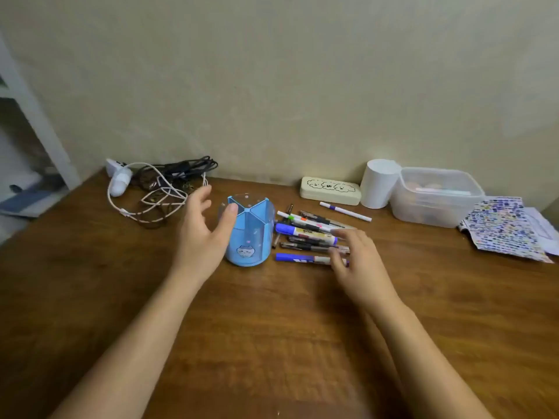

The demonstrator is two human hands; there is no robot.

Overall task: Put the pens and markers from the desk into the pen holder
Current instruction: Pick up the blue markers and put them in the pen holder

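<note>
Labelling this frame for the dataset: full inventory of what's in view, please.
pen holder: 1, blue with dividers, desk centre, looks empty
pens and markers: a loose pile, count unclear, mixed colours, right of the pen holder
white pen: 1, purple band, apart behind the pile
pencil case: 1, cream with cartoon print, by the wall
paper roll: 1, white, right of the pencil case
plastic box: 1, clear, lidded, right of the paper roll
sticker sheet: 1, multicoloured, far right
cables: a tangle, black and white, back left
desk: 1, brown wood
left hand: open, at the pen holder
right hand: open, fingers over the pile
</note>
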